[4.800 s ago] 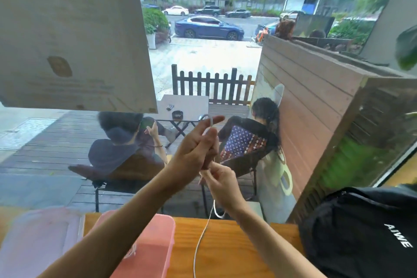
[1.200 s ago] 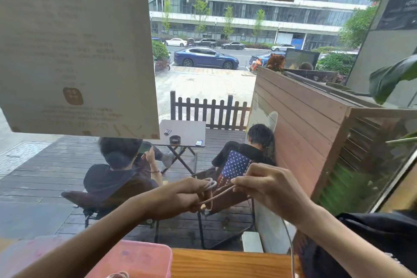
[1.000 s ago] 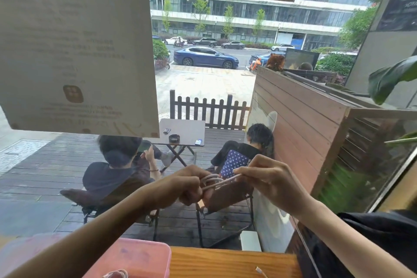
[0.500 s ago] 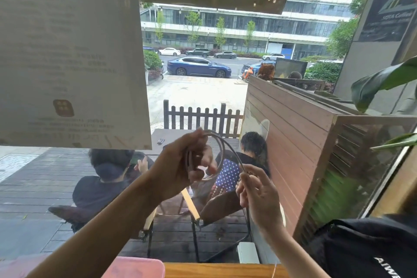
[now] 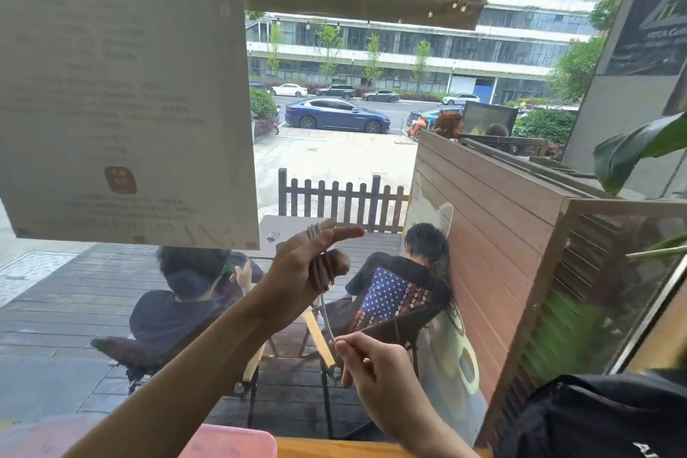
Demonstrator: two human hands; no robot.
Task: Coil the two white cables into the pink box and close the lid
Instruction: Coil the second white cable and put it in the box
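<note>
My left hand [image 5: 305,264] is raised in front of the window with several loops of a white cable [image 5: 320,268] wound around its fingers, the index finger pointing right. One strand of the cable runs down from the loops to my right hand [image 5: 371,364], which pinches it between thumb and fingers lower and to the right. The pink box [image 5: 226,442] shows only as a strip at the bottom edge, left of centre. The second cable is out of view.
A wooden counter [image 5: 334,448] runs along the bottom edge against the window. A black backpack [image 5: 594,416] sits at the lower right. A paper notice [image 5: 122,85] is stuck on the glass at upper left. People sit on chairs outside the window.
My left hand has turned and now holds the loops flat around its fingers. My right hand has dropped lower, drawing the strand downward. The view has tilted up, so less of the box shows.
</note>
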